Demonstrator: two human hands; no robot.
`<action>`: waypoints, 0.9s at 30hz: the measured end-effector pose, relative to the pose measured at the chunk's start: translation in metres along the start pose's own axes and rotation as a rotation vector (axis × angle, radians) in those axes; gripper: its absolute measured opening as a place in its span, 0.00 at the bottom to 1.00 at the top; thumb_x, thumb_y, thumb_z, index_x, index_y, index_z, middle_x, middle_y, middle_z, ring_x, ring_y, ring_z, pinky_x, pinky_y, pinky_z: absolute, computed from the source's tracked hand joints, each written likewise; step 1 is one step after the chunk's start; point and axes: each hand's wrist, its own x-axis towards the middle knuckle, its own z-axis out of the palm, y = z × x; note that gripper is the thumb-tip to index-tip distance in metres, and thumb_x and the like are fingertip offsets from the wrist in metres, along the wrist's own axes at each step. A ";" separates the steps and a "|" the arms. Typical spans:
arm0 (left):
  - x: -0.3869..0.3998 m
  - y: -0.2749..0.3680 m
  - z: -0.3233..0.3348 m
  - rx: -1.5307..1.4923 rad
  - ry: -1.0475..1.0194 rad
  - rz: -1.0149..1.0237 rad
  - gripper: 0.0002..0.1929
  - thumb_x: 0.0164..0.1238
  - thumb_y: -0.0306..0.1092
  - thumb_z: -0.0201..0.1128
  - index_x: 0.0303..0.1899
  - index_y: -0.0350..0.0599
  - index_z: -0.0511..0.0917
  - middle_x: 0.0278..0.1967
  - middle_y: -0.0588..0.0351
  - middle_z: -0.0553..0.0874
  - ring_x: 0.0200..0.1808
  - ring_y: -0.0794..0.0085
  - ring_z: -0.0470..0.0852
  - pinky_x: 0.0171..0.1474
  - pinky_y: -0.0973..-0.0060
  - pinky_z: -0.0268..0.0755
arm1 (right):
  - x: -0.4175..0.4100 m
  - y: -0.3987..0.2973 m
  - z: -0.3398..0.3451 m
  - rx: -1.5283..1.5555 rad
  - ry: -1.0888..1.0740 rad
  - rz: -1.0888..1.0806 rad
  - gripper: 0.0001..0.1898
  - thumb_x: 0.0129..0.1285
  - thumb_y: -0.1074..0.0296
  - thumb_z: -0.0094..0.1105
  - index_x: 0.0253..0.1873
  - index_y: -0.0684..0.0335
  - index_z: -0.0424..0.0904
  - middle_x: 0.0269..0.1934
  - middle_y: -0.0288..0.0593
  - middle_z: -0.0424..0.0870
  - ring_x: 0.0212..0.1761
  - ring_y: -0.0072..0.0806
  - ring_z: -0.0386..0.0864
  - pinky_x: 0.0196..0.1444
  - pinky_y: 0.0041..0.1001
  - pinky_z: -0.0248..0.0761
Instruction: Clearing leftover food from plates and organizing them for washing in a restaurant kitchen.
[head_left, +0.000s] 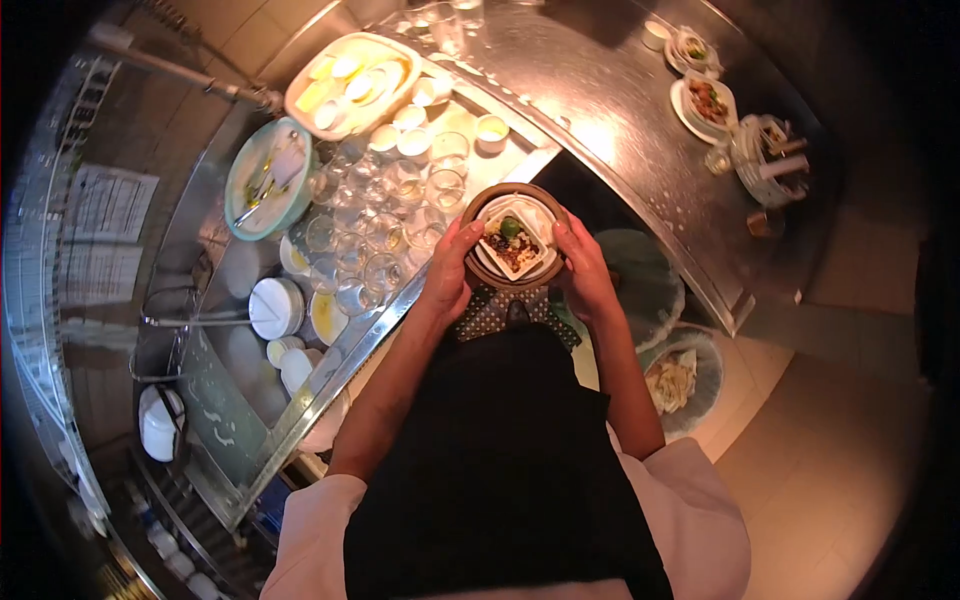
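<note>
Both hands hold a stack of dishes in front of my body. A round brown bowl (516, 283) is at the outside, with a white round plate in it. On top sits a small white square dish (491, 259) with dark and pale food scraps and a small green citrus fruit (510, 226). My left hand (454, 259) grips the bowl's left rim, thumb on top. My right hand (583, 255) holds the opposite rim the same way. Just left of the stack, many clear drinking glasses (384, 232) stand on the metal counter.
A cream tub (294, 82) of dishes and a turquoise basin (274, 225) with cutlery lie left. White plates (274, 307) are stacked by the sink. Used dishes (703, 105) stand on the right steel counter (600, 82). Bins with plastic liners (637, 262) are below; one holds food waste (675, 381).
</note>
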 end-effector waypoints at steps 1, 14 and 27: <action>-0.001 0.005 -0.001 0.085 0.057 0.008 0.27 0.81 0.44 0.59 0.71 0.37 0.67 0.65 0.47 0.81 0.64 0.64 0.82 0.68 0.65 0.76 | 0.004 0.003 0.004 -0.006 -0.033 0.009 0.32 0.78 0.55 0.59 0.78 0.64 0.62 0.64 0.45 0.80 0.63 0.33 0.80 0.58 0.40 0.82; -0.123 0.146 -0.016 1.793 0.546 0.534 0.48 0.51 0.54 0.80 0.76 0.57 0.69 0.59 0.52 0.81 0.67 0.56 0.76 0.70 0.46 0.57 | 0.033 0.042 0.158 -0.001 -0.260 0.139 0.30 0.74 0.66 0.63 0.75 0.65 0.63 0.63 0.49 0.79 0.63 0.34 0.81 0.63 0.35 0.80; -0.208 0.265 -0.183 1.239 0.652 0.588 0.44 0.49 0.35 0.84 0.72 0.47 0.75 0.52 0.47 0.82 0.55 0.60 0.82 0.62 0.66 0.74 | 0.037 0.132 0.271 0.253 -0.313 0.283 0.26 0.76 0.63 0.59 0.74 0.61 0.63 0.67 0.44 0.75 0.68 0.39 0.77 0.69 0.44 0.76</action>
